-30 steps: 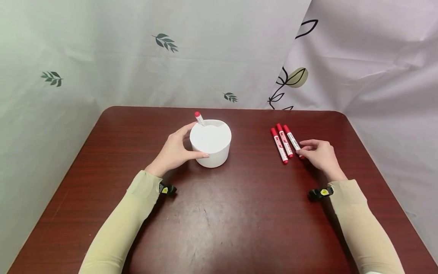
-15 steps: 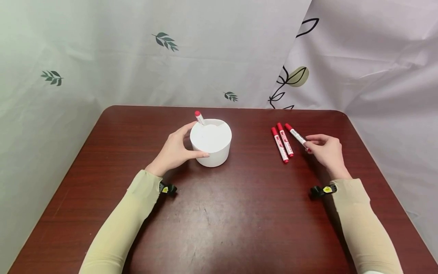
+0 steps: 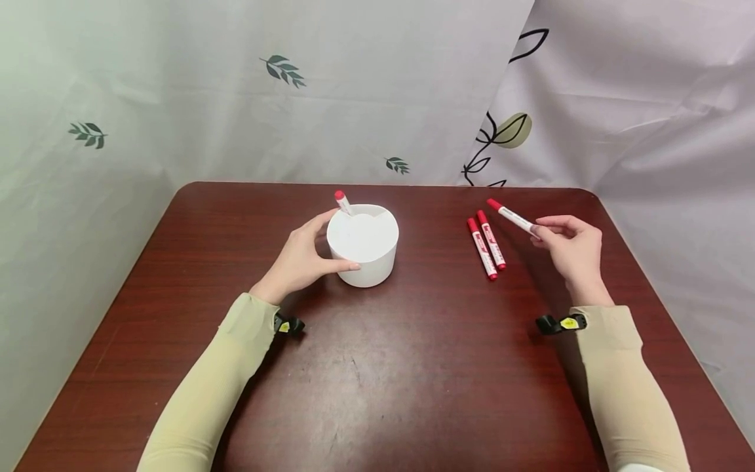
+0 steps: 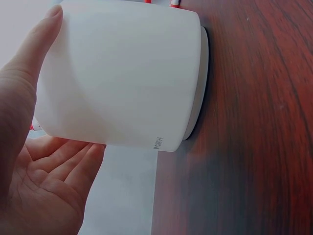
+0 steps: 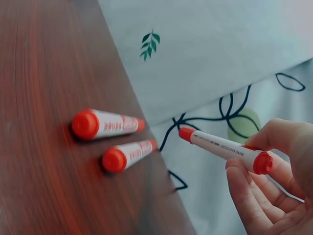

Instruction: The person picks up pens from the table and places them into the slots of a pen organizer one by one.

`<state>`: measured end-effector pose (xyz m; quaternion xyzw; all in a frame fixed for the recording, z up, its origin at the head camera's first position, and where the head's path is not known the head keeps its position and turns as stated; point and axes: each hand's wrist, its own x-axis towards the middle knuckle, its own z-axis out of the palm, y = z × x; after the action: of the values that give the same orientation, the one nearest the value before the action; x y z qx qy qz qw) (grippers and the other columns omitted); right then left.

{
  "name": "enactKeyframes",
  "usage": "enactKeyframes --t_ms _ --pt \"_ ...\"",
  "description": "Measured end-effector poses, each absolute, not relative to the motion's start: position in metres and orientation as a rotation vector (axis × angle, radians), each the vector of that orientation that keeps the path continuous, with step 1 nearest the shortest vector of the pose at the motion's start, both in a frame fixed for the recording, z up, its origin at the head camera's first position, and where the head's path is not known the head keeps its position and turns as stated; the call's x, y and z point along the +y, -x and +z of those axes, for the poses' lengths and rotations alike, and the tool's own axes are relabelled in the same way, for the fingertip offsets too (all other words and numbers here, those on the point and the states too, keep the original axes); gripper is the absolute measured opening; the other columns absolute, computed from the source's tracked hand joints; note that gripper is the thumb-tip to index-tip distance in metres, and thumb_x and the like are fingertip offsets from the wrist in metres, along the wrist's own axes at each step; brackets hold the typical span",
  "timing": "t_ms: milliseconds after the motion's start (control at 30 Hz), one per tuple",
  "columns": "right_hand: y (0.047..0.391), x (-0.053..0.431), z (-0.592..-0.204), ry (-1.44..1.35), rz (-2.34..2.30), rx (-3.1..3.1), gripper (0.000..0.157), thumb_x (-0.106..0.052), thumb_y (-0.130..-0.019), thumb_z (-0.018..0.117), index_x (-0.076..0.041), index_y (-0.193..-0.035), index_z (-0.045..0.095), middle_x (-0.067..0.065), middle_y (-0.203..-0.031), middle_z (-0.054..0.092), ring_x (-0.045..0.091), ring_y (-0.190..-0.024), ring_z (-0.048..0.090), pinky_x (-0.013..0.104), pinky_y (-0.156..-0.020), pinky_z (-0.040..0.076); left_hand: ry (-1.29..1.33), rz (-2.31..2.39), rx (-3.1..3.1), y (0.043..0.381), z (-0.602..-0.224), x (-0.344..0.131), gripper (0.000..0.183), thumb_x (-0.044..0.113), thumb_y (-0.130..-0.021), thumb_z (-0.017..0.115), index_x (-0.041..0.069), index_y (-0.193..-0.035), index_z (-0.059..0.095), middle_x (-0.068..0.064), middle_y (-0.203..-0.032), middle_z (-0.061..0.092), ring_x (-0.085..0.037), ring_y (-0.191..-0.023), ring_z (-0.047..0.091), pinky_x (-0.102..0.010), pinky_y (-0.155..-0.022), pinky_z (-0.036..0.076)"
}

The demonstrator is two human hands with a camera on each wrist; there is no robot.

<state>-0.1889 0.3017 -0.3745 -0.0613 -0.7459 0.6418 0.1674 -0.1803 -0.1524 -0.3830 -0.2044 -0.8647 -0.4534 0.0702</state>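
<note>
My left hand (image 3: 299, 255) grips the side of a white round pot (image 3: 368, 265), its thumb along the near wall and the fingers behind. One marker (image 3: 343, 202) with a red cap leans inside, its end above the rim. At the right, my right hand (image 3: 573, 252) pinches another red-capped white marker (image 3: 513, 217) near its end, raised off the table, cap pointing up and left. Two similar markers, a left one (image 3: 483, 252) and a right one (image 3: 493, 242), lie side by side on the table. In the right wrist view, thumb and fingers close around the held marker (image 5: 222, 147).
The dark red wooden table (image 3: 377, 367) has rounded far corners. Pale cloth curtains (image 3: 354, 105) with leaf prints hang right behind it and along both sides. A black band with a camera (image 3: 289, 324) sits at the left wrist, and a similar one (image 3: 560, 324) at the right.
My right hand has lifted the rightmost marker off the table, moving up and slightly right, away from the two lying markers. The left hand and the pot have stayed in place.
</note>
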Motion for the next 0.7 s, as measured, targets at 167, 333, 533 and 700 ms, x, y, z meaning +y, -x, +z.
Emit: enactKeyframes --t_ms 167,333,533,700 --pt "0.187 0.294 -0.367 0.153 1.842 -2.147 0.029 0.0 -0.078 0.074 0.011 -0.103 0.065 0.006 -0.076 0.067 0.015 -0.06 0.066 0.026 -0.061 0.053 0.621 -1.376 -2.599 0.181 -0.383 -0.152 0.094 0.052 -0.058 0.084 0.027 -0.139 0.043 0.017 -0.127 0.05 -0.008 -0.107 0.055 -0.034 -0.091 0.043" --pt "0.185 0.284 -0.359 0.071 1.911 -2.093 0.028 0.002 -0.076 0.075 0.012 -0.1 0.065 0.009 -0.075 0.067 0.018 -0.06 0.066 0.028 -0.062 0.053 0.615 -1.378 -2.597 0.181 -0.384 -0.152 0.093 0.052 -0.058 0.084 0.027 -0.138 0.044 0.017 -0.126 0.05 -0.008 -0.107 0.055 -0.034 -0.091 0.043" --pt "0.182 0.267 -0.344 -0.034 1.956 -2.057 0.026 0.004 -0.075 0.075 0.012 -0.098 0.065 0.011 -0.076 0.067 0.018 -0.061 0.065 0.025 -0.063 0.054 0.616 -1.382 -2.595 0.181 -0.384 -0.153 0.093 0.053 -0.058 0.084 0.027 -0.138 0.044 0.016 -0.127 0.05 -0.009 -0.107 0.055 -0.034 -0.092 0.042" --pt "0.182 0.249 -0.326 -0.083 1.941 -2.071 0.025 0.002 -0.075 0.076 0.012 -0.096 0.065 0.011 -0.076 0.067 0.018 -0.062 0.066 0.024 -0.064 0.053 0.618 -1.385 -2.594 0.18 -0.385 -0.154 0.094 0.053 -0.058 0.084 0.026 -0.138 0.043 0.016 -0.127 0.05 -0.009 -0.108 0.055 -0.034 -0.092 0.043"
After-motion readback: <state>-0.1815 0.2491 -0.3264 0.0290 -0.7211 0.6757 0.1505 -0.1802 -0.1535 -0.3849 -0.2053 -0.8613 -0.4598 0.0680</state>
